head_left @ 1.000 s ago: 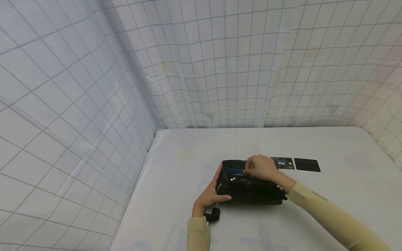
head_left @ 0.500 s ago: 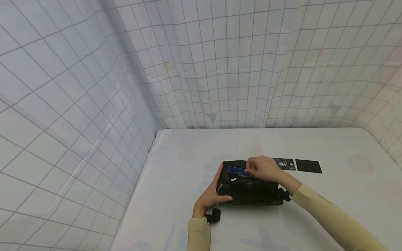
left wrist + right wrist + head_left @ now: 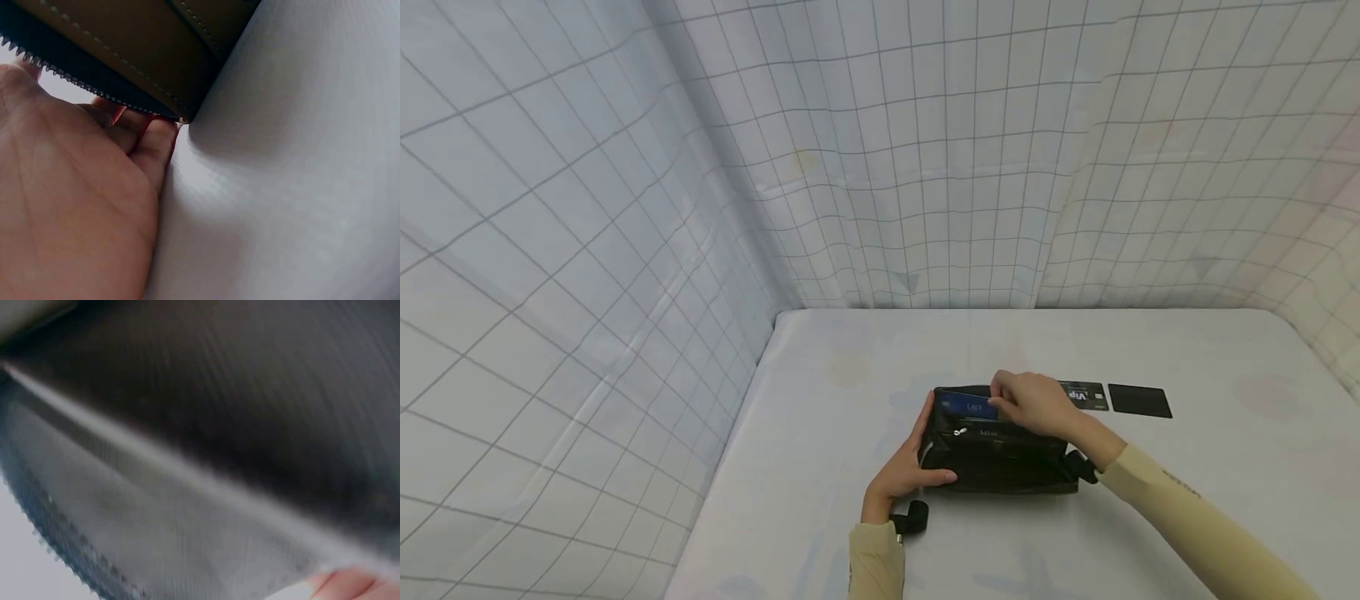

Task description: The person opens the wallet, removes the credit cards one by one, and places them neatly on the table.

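A black zip-around wallet [image 3: 1007,475] lies spread open on the white table. My left hand [image 3: 901,475] holds its left end, thumb over the near edge and fingers along the side; the left wrist view has the palm [image 3: 69,206] beside the zip teeth [image 3: 75,81]. At the far side of the wallet, my right hand [image 3: 1033,404] pinches the right end of a blue card [image 3: 966,406], which stands partly out of a slot. In the right wrist view the wallet's inside [image 3: 156,506] fills most of the picture, blurred, with fingertips [image 3: 350,584] at the bottom.
To the right of the wallet lie a dark card marked "Vip" [image 3: 1086,396], partly behind my right hand, and a plain black card [image 3: 1139,401]. Black wrist cameras sit beside the left wrist [image 3: 912,518] and right wrist [image 3: 1081,467]. Gridded white cloth [image 3: 925,167] hangs behind the table.
More of the blue card shows above its slot than a second ago, with the right hand still pinching it. The left hand keeps its hold on the wallet.
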`<state>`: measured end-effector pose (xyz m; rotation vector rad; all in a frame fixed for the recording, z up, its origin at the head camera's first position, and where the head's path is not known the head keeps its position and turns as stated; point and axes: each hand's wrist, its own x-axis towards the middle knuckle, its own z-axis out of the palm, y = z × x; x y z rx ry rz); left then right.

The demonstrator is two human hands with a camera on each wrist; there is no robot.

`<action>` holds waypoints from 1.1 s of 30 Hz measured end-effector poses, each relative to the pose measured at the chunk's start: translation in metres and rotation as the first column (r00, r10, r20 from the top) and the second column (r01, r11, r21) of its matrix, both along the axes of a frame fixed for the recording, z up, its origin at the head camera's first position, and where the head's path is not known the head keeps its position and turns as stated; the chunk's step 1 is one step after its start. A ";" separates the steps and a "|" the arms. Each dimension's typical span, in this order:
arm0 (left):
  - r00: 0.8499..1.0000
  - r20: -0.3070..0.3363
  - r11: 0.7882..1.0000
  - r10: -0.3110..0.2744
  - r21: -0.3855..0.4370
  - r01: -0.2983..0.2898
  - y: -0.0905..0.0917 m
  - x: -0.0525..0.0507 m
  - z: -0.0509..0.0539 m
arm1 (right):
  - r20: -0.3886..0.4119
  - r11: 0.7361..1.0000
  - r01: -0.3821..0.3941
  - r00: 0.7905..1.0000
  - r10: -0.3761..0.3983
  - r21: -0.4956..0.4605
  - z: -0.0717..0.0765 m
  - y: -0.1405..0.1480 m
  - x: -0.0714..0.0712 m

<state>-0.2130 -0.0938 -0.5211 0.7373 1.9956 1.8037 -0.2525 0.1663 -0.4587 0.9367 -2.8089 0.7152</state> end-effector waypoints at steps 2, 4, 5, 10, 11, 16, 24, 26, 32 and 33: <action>1.000 -0.001 1.000 -0.001 -0.002 0.001 0.000 -0.002 -0.005 | -0.005 1.000 0.007 1.000 -0.007 -0.007 0.002 0.000 0.000; 1.000 0.000 1.000 0.001 0.003 -0.001 0.000 -0.005 -0.013 | -0.001 1.000 0.004 1.000 -0.004 -0.012 0.003 0.001 0.000; 1.000 -0.003 1.000 0.005 0.004 -0.005 0.001 -0.007 -0.017 | 0.005 1.000 0.001 1.000 -0.001 -0.012 0.004 0.002 0.000; 0.999 -0.020 1.000 0.027 0.007 -0.027 0.001 -0.011 -0.031 | 0.061 1.000 -0.001 0.998 0.002 -0.015 0.005 0.003 0.000; 0.999 -0.025 0.999 0.030 0.010 -0.030 0.002 -0.011 -0.031 | 0.070 1.000 -0.004 0.998 0.005 -0.016 0.005 0.003 0.000; 0.999 -0.030 0.999 0.037 0.023 -0.036 0.001 -0.010 -0.030 | 0.099 1.000 -0.010 0.995 0.012 -0.027 0.004 0.004 -0.002; 1.000 -0.023 1.000 0.019 -0.013 -0.019 -0.001 -0.003 -0.006 | 0.090 0.999 0.031 0.996 -0.029 -0.014 0.000 -0.002 -0.004; 1.000 -0.019 1.000 0.013 -0.020 -0.013 -0.001 -0.002 -0.001 | 0.080 0.999 0.049 0.996 -0.050 0.009 -0.001 -0.004 -0.004; 0.999 -0.026 0.999 0.033 0.004 -0.033 0.000 -0.013 -0.029 | 0.075 0.996 0.086 0.993 -0.089 0.034 -0.002 -0.005 -0.003; 0.999 -0.028 0.999 0.035 0.005 -0.035 0.000 -0.012 -0.030 | 0.074 0.996 0.090 0.993 -0.092 0.028 -0.002 -0.005 -0.003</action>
